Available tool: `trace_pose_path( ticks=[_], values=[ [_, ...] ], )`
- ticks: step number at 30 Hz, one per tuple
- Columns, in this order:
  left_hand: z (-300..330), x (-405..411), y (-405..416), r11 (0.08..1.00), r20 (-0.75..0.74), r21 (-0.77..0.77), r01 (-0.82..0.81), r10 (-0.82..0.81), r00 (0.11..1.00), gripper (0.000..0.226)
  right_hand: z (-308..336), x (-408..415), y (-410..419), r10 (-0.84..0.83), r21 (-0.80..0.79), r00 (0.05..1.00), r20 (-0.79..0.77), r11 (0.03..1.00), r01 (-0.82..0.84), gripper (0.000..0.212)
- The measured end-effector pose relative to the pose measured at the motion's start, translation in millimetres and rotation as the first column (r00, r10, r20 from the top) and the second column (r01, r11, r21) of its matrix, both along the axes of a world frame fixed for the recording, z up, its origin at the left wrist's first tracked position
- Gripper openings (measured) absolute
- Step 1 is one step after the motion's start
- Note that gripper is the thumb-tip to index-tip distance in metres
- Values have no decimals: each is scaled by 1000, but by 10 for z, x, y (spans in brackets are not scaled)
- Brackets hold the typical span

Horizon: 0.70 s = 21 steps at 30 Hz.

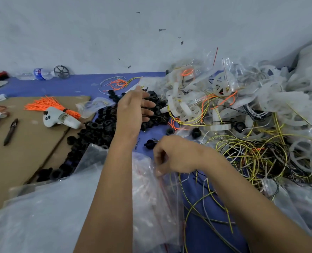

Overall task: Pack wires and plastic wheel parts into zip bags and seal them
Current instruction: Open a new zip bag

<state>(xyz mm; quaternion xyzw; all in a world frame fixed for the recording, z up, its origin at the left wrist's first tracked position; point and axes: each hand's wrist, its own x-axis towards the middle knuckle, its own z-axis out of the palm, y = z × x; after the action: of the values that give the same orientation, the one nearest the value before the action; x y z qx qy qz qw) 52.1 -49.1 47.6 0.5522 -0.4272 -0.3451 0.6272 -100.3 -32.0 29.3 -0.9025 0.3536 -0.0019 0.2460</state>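
Note:
My left hand (135,106) reaches forward with straight, spread fingers over the heap of black plastic parts (100,128) and holds nothing. My right hand (171,156) pinches the top edge of a clear zip bag (151,194) from a stack of bags with red seal lines near the middle. A tangle of yellow, black and white wires (252,156) lies to the right. White plastic wheels (222,86), some inside filled bags, are piled at the back right. One black part (149,143) lies alone just beyond my right hand.
A cardboard sheet (23,143) on the left carries a bundle of orange wires (49,105), a white handle-shaped device (60,119) and a pen (11,132). A water bottle (40,73) and a dark wheel (61,71) lie against the wall. Large clear plastic (42,216) covers the near left.

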Motion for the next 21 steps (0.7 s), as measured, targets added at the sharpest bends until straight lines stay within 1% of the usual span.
trace_pose_path(
  ticks=[1,3,5,6,8,10,11,12,13,15,17,19,20,21],
  values=[
    [-8,-2,4,998,78,34,56,-59,995,45,28,-27,-21,9,19,998,68,1000,-10,18],
    [-37,-23,26,970,228,130,203,-229,946,54,83,-109,-93,8,9,978,207,1000,-11,17],
    [-86,-57,47,920,292,207,333,-383,876,58,124,-234,-199,-48,-31,949,310,998,60,21],
    [-116,-64,51,904,326,227,363,-422,846,56,136,-314,-259,-99,-19,933,346,994,112,24],
    [-161,-46,50,889,416,261,376,-455,787,41,146,-489,-355,-225,91,882,413,974,206,23],
    [-181,-1,55,867,460,297,400,-497,736,18,147,-638,-403,-356,242,796,489,932,269,23],
    [-184,20,60,861,470,307,406,-508,722,11,148,-690,-414,-419,330,747,516,902,278,27],
    [-192,29,55,868,480,303,394,-496,723,10,150,-735,-424,-472,422,713,519,866,267,32],
    [-196,30,51,888,493,283,363,-460,739,10,152,-774,-438,-504,499,706,498,832,242,36],
    [-199,46,41,926,498,229,299,-376,781,12,168,-832,-454,-506,575,752,422,791,209,36],
    [-203,102,43,926,484,239,292,-374,791,14,167,-865,-468,-510,587,770,384,779,223,28],
    [-204,149,59,921,510,266,286,-386,769,18,132,-871,-485,-560,592,733,386,760,269,22],
    [-204,154,53,940,565,246,238,-339,752,21,109,-852,-487,-584,586,709,394,754,297,20],
    [-201,135,38,972,637,179,154,-234,735,23,83,-820,-483,-600,567,690,406,757,324,17]
  ],
)
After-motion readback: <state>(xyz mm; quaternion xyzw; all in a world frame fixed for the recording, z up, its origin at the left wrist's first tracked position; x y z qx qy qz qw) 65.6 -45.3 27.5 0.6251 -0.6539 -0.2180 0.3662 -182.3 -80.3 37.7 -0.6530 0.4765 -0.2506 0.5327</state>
